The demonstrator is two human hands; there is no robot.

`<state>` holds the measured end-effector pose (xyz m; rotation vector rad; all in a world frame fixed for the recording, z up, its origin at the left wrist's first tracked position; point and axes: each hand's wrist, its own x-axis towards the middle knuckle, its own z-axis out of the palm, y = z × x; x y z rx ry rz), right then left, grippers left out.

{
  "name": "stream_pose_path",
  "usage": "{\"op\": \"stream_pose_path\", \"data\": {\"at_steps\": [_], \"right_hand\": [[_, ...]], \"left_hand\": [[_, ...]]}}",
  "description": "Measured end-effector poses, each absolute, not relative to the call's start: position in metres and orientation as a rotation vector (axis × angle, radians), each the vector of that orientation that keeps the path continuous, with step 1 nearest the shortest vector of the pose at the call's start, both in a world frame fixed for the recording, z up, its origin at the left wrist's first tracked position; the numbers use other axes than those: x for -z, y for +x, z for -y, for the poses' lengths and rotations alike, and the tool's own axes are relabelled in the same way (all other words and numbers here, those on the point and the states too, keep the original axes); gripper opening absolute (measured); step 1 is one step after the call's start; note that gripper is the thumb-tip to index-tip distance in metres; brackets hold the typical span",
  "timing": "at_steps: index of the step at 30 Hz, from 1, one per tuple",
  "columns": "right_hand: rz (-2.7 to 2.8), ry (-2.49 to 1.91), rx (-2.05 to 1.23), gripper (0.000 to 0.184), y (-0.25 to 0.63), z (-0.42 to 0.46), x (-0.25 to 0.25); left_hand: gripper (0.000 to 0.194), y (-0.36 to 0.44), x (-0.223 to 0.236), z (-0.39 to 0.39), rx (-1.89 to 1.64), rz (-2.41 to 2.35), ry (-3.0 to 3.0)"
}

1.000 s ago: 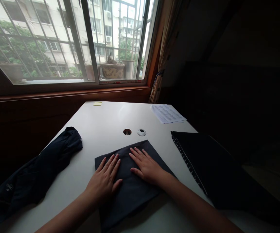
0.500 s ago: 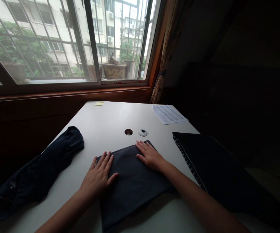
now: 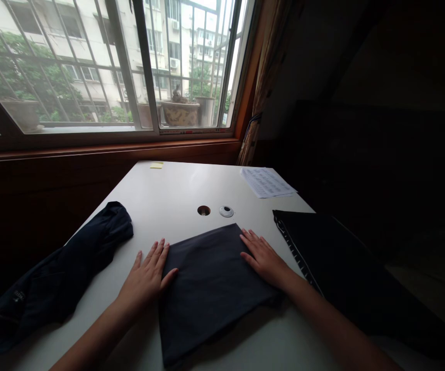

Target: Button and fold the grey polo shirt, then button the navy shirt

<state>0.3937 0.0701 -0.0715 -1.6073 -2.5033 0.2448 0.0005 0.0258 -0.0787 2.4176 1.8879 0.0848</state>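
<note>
A dark grey-blue folded piece of cloth (image 3: pixel 210 288) lies flat on the white table (image 3: pixel 176 201) in front of me; whether it is a garment I cannot tell. My left hand (image 3: pixel 147 273) rests flat along its left edge, fingers spread, with the thumb on the cloth. At the right edge lies my right hand (image 3: pixel 263 257), fingers stretched out, the tips touching the cloth near its far right corner. Neither hand grips anything.
A dark navy garment (image 3: pixel 60 278) lies bunched at the left. On the right, a black cloth (image 3: pixel 334 257) with a white-stitched edge reaches past the table's side. Printed papers (image 3: pixel 268 183), a yellow note (image 3: pixel 156 165), a cable hole (image 3: pixel 204 211) and its round cover (image 3: pixel 226 211) are farther back.
My hands have slid apart over the cloth, the left one outward to the left and the right one outward to the right. The cloth stays in place.
</note>
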Motion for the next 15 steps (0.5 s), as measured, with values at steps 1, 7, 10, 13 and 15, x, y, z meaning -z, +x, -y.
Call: {"op": "stream_pose_path", "data": {"at_steps": [1, 7, 10, 13, 15], "right_hand": [[2.522, -1.572, -0.245, 0.064, 0.393, -0.063, 0.069], [2.657, -1.423, -0.323, 0.065, 0.383, -0.02, 0.059], [2.644, -1.474, -0.319, 0.064, 0.386, -0.009, 0.062], [2.628, -1.493, -0.299, 0.064, 0.393, -0.004, 0.066], [2.631, -1.491, -0.289, 0.065, 0.399, -0.001, 0.068]], "left_hand": [[0.078, 0.001, 0.078, -0.026, -0.088, -1.885, 2.417], [0.08, -0.003, 0.077, -0.027, -0.077, -1.874, 2.418], [0.081, -0.006, 0.079, -0.028, -0.087, -1.879, 2.424], [0.081, -0.008, 0.081, -0.029, -0.075, -1.885, 2.428], [0.08, -0.009, 0.081, -0.029, -0.072, -1.894, 2.43]]}}
